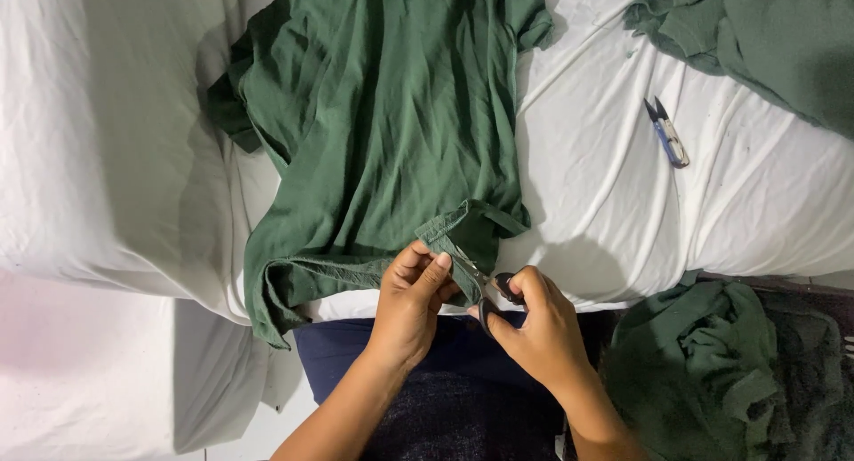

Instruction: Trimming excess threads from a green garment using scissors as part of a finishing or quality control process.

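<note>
Left hand pinches the hem of a dark green cotton shirt on a white bedsheet; right hand closes its grip on small black-handled scissors, blades partly hidden.

The shirt spread flat is a deep forest green, plain all over, no print and no stripe, with its turned-up hem showing the same green on the inside. Under it the sheet is white, shading to a faint pink at lower left. The small thread snips lying on it are blue-handled with dark blades and a pale metal end. Top right, more green cloth (same shade as the shirt). Bottom right, a crumpled green heap against dark grey fabric. The scissors show black handles, and the lap is navy.
</note>
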